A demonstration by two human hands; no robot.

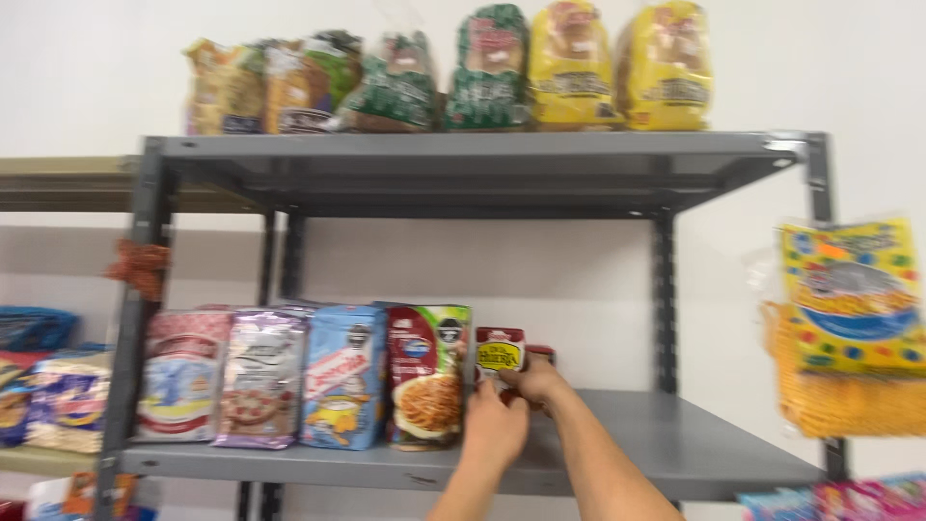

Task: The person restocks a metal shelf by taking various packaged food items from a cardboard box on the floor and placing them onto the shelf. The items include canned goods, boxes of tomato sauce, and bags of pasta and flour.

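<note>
On the middle shelf (675, 434) of a grey metal rack, both hands meet at a small red pouch (500, 349) standing upright. The right hand (536, 378) closes its fingers round the pouch's lower right edge; the left hand (494, 425) sits just below and in front, fingers curled against its base, though whether they truly grip is blurred. Directly left of the fingers, touching or nearly so, stands a red pasta packet (427, 376), then a blue bag (342, 378) and a pale purple bag (260, 381). To the right of the fingers the shelf is bare. To do this well, the person would probably keep the pouch upright and press it flush against the pasta packet without tipping that row. Bread bags (502, 72) line the top shelf.
</note>
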